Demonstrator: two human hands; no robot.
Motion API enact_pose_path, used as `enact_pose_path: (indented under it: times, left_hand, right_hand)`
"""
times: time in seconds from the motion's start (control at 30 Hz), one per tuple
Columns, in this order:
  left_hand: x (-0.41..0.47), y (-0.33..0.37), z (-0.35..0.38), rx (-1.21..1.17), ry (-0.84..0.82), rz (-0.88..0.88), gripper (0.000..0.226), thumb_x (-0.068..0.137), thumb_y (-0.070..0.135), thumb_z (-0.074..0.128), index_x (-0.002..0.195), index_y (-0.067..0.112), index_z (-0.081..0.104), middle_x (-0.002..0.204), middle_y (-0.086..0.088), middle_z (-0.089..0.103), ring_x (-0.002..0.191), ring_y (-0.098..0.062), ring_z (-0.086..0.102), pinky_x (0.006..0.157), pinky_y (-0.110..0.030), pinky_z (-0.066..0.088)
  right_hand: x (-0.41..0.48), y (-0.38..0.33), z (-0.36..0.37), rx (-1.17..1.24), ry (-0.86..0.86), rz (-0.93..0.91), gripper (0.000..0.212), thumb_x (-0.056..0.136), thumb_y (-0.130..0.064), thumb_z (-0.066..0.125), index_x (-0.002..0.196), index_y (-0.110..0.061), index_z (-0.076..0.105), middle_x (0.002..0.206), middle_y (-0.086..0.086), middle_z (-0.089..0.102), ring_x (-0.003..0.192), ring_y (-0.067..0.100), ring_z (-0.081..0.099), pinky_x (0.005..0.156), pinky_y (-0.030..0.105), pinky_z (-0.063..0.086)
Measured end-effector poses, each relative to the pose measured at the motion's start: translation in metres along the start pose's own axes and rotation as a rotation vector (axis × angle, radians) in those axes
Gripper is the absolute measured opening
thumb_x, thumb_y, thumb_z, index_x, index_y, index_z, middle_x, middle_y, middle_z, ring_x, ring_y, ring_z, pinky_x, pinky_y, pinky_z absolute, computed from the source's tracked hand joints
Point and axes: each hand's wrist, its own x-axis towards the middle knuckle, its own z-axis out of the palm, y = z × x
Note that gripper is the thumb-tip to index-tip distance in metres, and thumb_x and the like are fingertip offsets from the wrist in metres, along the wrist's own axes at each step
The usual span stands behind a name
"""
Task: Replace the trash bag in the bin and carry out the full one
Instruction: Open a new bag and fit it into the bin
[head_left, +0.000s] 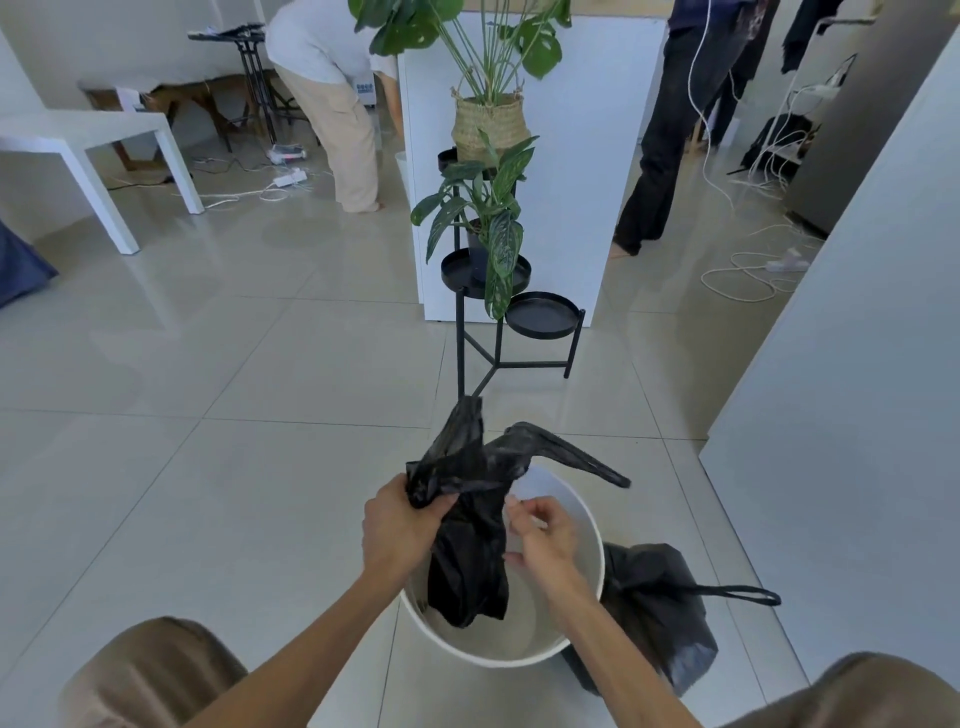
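Observation:
A white round bin (587, 525) stands on the tiled floor below me, with no liner inside. Above its mouth hangs a new black trash bag (470, 551), crumpled, its two handle strips sticking up and to the right. My left hand (397, 530) grips the bag's upper left edge. My right hand (540, 535) is at the bag's right edge, fingers curled and pinching at the plastic. The full black trash bag (657, 608) sits tied on the floor to the right of the bin, its loop handle pointing right.
A black metal plant stand (498, 332) with potted plants stands just beyond the bin, in front of a white counter (571, 171). A white wall panel (841, 364) is on the right. Two people stand at the back. Cables (748, 270) lie on the floor; a white table (93, 140) is far left.

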Motion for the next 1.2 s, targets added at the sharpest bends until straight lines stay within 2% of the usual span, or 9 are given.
enact_pose_path:
  times: [0.2,0.33,0.43,0.5,0.63,0.77,1.0,1.13,1.2]
  left_hand:
    - [-0.023,-0.004,0.007,0.02,-0.183,0.123,0.033,0.079,0.05,0.076,0.107,0.034,0.067,0.092,0.012,0.076,0.084,-0.013,0.074,0.075,-0.04,0.062]
    - [-0.027,0.0,-0.005,0.135,-0.391,0.284,0.026,0.078,0.056,0.076,0.098,0.056,0.06,0.091,0.029,0.071,0.091,0.005,0.067,0.078,-0.015,0.052]
    - [-0.02,0.007,-0.025,0.201,-0.759,0.334,0.035,0.073,0.067,0.077,0.103,0.068,0.06,0.102,0.042,0.066,0.097,0.019,0.06,0.077,-0.001,0.044]
    - [-0.008,0.014,-0.04,0.329,-0.9,0.272,0.044,0.068,0.083,0.066,0.104,0.057,0.068,0.105,0.032,0.07,0.089,0.013,0.063,0.072,-0.006,0.049]
    - [0.018,0.032,-0.051,0.286,-0.705,0.164,0.092,0.062,0.098,0.047,0.115,0.027,0.074,0.106,0.007,0.072,0.084,-0.013,0.071,0.083,-0.033,0.057]
    - [0.01,0.063,-0.028,0.074,-0.567,0.206,0.065,0.069,0.09,0.054,0.092,0.031,0.068,0.096,0.009,0.074,0.078,-0.011,0.073,0.079,-0.035,0.062]
    - [-0.007,0.051,0.018,0.092,-0.422,0.186,0.031,0.079,0.03,0.08,0.09,0.029,0.051,0.07,-0.004,0.069,0.063,-0.018,0.06,0.075,-0.043,0.055]
    - [-0.001,0.04,0.012,0.205,-0.361,0.377,0.02,0.087,0.004,0.062,0.092,0.023,0.062,0.081,-0.008,0.074,0.073,-0.027,0.066,0.077,-0.043,0.057]
    - [0.001,0.037,0.006,0.376,-0.381,0.583,0.024,0.087,0.004,0.056,0.098,0.017,0.073,0.088,-0.005,0.077,0.079,-0.027,0.068,0.075,-0.038,0.055]
  right_hand:
    - [0.026,-0.039,-0.003,0.134,-0.062,0.116,0.029,0.091,-0.03,0.073,0.099,-0.011,0.053,0.105,0.014,0.072,0.094,0.034,0.075,0.067,0.037,0.064]
    - [0.033,-0.042,-0.005,0.021,-0.106,0.136,0.017,0.091,-0.001,0.061,0.104,-0.008,0.054,0.1,0.025,0.074,0.077,0.031,0.072,0.061,0.035,0.06]
    - [0.037,-0.046,-0.011,0.023,-0.126,0.076,0.008,0.089,0.003,0.057,0.09,-0.001,0.064,0.076,0.02,0.073,0.058,0.022,0.068,0.049,0.028,0.055]
    - [0.039,-0.051,-0.016,-0.07,-0.131,0.046,0.024,0.091,0.004,0.052,0.07,-0.009,0.054,0.051,0.006,0.06,0.044,0.018,0.058,0.044,0.021,0.05]
    - [0.045,-0.051,-0.017,-0.201,-0.091,-0.145,0.034,0.078,0.02,0.067,0.075,-0.012,0.057,0.067,0.007,0.054,0.062,0.018,0.054,0.06,0.022,0.049]
    - [0.042,-0.047,-0.016,-0.182,-0.114,-0.225,0.035,0.075,0.017,0.074,0.078,-0.014,0.059,0.07,0.004,0.056,0.064,0.015,0.053,0.056,0.012,0.047]
    - [0.029,-0.031,-0.024,0.102,-0.263,-0.06,0.024,0.083,0.008,0.063,0.08,-0.016,0.064,0.069,0.006,0.063,0.065,0.024,0.06,0.062,0.035,0.051]
    - [0.026,-0.031,-0.032,-0.172,-0.109,-0.131,0.025,0.082,-0.002,0.064,0.064,-0.018,0.069,0.062,0.003,0.065,0.058,0.022,0.056,0.055,0.038,0.048]
    - [0.025,-0.036,-0.033,-0.415,-0.02,-0.197,0.025,0.089,-0.005,0.063,0.076,-0.022,0.075,0.08,0.003,0.072,0.069,0.027,0.066,0.065,0.042,0.06]
